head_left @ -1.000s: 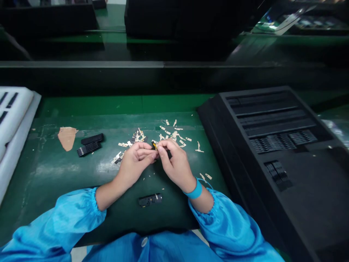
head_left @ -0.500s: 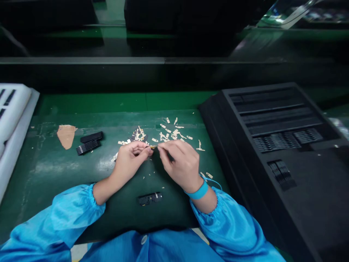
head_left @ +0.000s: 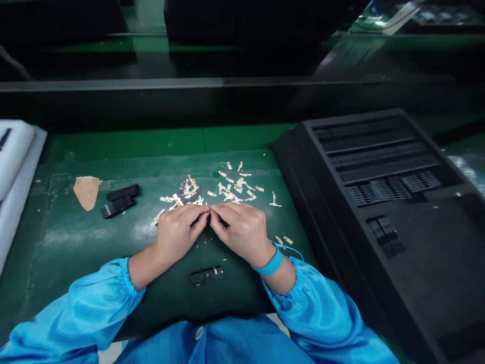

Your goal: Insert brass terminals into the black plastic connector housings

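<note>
My left hand [head_left: 176,231] and my right hand [head_left: 242,231] meet fingertip to fingertip over the green mat. Both are closed in a pinch, and whatever small piece sits between them is hidden by the fingers. Just beyond my left hand lies a pile of small cream and dark strips [head_left: 189,190]. More cream strips [head_left: 238,186] are scattered beyond my right hand. Below the hands, a flat black electronic part [head_left: 206,275] with a pale patch lies on the mat. A blue wrist strap [head_left: 271,264] with a thin cord circles my right wrist.
At right stands a large black tray [head_left: 341,222] holding rows of thin dark parts. On the left are a tan paper piece [head_left: 86,192], black ribbed blocks [head_left: 118,206] and white foam trays [head_left: 17,156]. A dark ledge [head_left: 189,101] runs along the back.
My hands have come together, and the small yellowish piece seen between the fingertips is now covered. The whole view has shifted slightly.
</note>
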`<state>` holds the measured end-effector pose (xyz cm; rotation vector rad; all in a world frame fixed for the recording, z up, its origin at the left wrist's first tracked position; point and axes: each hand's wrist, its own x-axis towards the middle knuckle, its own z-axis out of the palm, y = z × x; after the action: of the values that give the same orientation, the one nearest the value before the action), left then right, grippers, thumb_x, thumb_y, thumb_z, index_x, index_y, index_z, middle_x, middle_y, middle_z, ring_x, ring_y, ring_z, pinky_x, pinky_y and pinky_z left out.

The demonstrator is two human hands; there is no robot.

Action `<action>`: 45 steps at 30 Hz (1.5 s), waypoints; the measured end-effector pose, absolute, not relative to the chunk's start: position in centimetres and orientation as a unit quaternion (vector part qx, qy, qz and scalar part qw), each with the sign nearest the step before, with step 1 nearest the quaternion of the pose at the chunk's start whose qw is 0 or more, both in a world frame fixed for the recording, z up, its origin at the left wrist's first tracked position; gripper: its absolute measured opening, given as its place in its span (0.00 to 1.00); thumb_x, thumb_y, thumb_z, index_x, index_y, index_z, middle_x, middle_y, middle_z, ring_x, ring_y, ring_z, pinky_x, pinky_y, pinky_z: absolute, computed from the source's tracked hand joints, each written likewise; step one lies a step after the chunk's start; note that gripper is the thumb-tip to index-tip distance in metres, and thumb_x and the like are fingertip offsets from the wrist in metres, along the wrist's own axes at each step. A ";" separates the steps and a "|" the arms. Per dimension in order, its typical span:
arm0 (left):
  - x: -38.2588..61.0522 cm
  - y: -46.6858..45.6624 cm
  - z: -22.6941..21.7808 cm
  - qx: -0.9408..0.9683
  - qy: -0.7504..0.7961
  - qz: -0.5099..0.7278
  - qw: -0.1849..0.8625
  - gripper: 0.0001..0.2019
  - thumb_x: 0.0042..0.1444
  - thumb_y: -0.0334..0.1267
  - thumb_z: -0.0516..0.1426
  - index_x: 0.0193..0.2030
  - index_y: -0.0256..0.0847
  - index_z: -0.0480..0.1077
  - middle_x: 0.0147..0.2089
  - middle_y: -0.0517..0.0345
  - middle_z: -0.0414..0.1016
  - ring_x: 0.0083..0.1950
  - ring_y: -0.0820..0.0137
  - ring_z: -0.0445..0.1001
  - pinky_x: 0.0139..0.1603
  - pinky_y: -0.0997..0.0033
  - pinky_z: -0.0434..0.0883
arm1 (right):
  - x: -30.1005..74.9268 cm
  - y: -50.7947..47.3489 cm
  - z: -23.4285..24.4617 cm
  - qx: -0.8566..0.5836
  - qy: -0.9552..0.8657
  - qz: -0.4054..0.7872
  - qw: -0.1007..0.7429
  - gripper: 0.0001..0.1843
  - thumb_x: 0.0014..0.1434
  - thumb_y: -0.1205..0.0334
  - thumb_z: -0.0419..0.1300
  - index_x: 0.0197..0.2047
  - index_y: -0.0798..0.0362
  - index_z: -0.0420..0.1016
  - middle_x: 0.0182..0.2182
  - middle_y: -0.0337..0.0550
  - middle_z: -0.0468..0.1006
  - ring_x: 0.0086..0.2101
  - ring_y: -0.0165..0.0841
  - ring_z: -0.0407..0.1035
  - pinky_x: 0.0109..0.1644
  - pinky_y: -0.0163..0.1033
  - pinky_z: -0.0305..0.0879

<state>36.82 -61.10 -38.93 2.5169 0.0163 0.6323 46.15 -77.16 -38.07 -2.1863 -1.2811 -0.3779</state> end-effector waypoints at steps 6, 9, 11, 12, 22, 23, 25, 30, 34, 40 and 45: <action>36.9 -61.4 -38.9 0.934 0.034 0.194 0.298 0.09 0.66 0.36 0.57 0.42 0.45 0.80 0.38 0.56 0.86 0.37 0.66 0.83 0.38 0.70 0.76 | 45.9 -77.0 -37.9 -0.848 -0.450 -0.131 0.248 0.16 0.66 0.67 0.56 0.28 0.50 0.77 0.23 0.38 0.77 0.26 0.31 0.70 0.33 0.39 0.61; 37.0 -61.4 -38.8 0.931 0.037 0.183 0.315 0.08 0.65 0.36 0.57 0.42 0.45 0.80 0.38 0.57 0.85 0.36 0.67 0.83 0.38 0.71 0.75 | 46.0 -77.0 -37.9 -0.846 -0.445 -0.130 0.262 0.15 0.64 0.67 0.56 0.26 0.50 0.76 0.23 0.38 0.76 0.26 0.31 0.69 0.32 0.39 0.60; 37.0 -61.4 -38.7 0.930 0.030 0.179 0.318 0.08 0.66 0.36 0.57 0.42 0.44 0.79 0.38 0.57 0.85 0.36 0.68 0.82 0.38 0.71 0.75 | 46.1 -77.0 -38.0 -0.846 -0.442 -0.124 0.270 0.15 0.63 0.67 0.56 0.26 0.50 0.76 0.23 0.38 0.76 0.26 0.31 0.69 0.32 0.38 0.60; 37.0 -61.3 -38.7 0.930 0.028 0.176 0.320 0.08 0.66 0.36 0.57 0.42 0.44 0.79 0.38 0.57 0.85 0.36 0.68 0.82 0.38 0.71 0.75 | 46.1 -77.0 -38.1 -0.847 -0.441 -0.117 0.274 0.14 0.63 0.67 0.56 0.26 0.50 0.76 0.23 0.38 0.75 0.26 0.31 0.69 0.32 0.37 0.60; 37.2 -61.3 -38.4 0.875 0.107 0.128 0.455 0.05 0.62 0.35 0.60 0.41 0.44 0.78 0.39 0.60 0.85 0.35 0.70 0.83 0.40 0.72 0.79 | 46.5 -76.7 -38.3 -0.842 -0.393 -0.055 0.366 0.10 0.63 0.68 0.58 0.30 0.51 0.76 0.27 0.36 0.75 0.27 0.28 0.68 0.32 0.34 0.60; 37.2 -61.3 -38.3 0.868 0.117 0.126 0.466 0.04 0.62 0.36 0.61 0.41 0.44 0.78 0.38 0.60 0.85 0.35 0.70 0.83 0.39 0.72 0.79 | 46.6 -76.7 -38.2 -0.843 -0.386 -0.053 0.371 0.10 0.63 0.68 0.58 0.30 0.51 0.76 0.27 0.36 0.75 0.27 0.28 0.69 0.32 0.34 0.60; 37.3 -61.3 -38.2 0.861 0.130 0.125 0.476 0.04 0.62 0.36 0.61 0.41 0.43 0.78 0.38 0.59 0.85 0.34 0.70 0.83 0.38 0.73 0.80 | 47.1 -76.9 -37.9 -0.849 -0.372 -0.056 0.371 0.10 0.63 0.68 0.57 0.31 0.50 0.75 0.27 0.36 0.75 0.27 0.28 0.69 0.32 0.34 0.60; 37.4 -60.2 -38.2 0.902 0.075 0.213 0.367 0.05 0.64 0.36 0.60 0.41 0.44 0.79 0.37 0.58 0.86 0.35 0.69 0.84 0.39 0.72 0.79 | 49.5 -78.8 -37.5 -0.899 -0.336 -0.152 0.237 0.12 0.64 0.67 0.57 0.28 0.51 0.74 0.26 0.39 0.76 0.25 0.30 0.67 0.27 0.37 0.52; 37.1 -58.4 -38.7 0.928 -0.038 0.277 0.248 0.06 0.63 0.31 0.61 0.43 0.45 0.79 0.42 0.57 0.87 0.43 0.66 0.85 0.44 0.71 0.79 | 50.9 -80.3 -37.4 -0.919 -0.338 -0.160 0.128 0.12 0.67 0.66 0.54 0.34 0.53 0.76 0.29 0.47 0.77 0.29 0.36 0.68 0.26 0.40 0.50; 36.4 -57.6 -38.2 0.908 -0.143 0.327 0.220 0.10 0.61 0.28 0.63 0.44 0.48 0.79 0.46 0.58 0.86 0.47 0.65 0.85 0.51 0.68 0.80 | 48.6 -78.3 -36.9 -0.831 -0.347 0.081 0.427 0.10 0.69 0.60 0.54 0.39 0.51 0.76 0.34 0.45 0.78 0.31 0.34 0.70 0.36 0.40 0.66; 36.5 -57.9 -37.3 0.916 -0.166 0.243 0.274 0.10 0.64 0.32 0.57 0.40 0.48 0.81 0.42 0.57 0.86 0.47 0.61 0.85 0.56 0.57 0.81 | 46.6 -76.7 -37.0 -0.648 -0.205 0.367 0.635 0.24 0.64 0.39 0.60 0.30 0.52 0.73 0.24 0.36 0.73 0.23 0.27 0.65 0.26 0.33 0.63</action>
<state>36.46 -57.89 -37.28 2.4628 -0.4451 0.6534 46.62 -76.72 -37.01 -1.4818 -0.4691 0.8387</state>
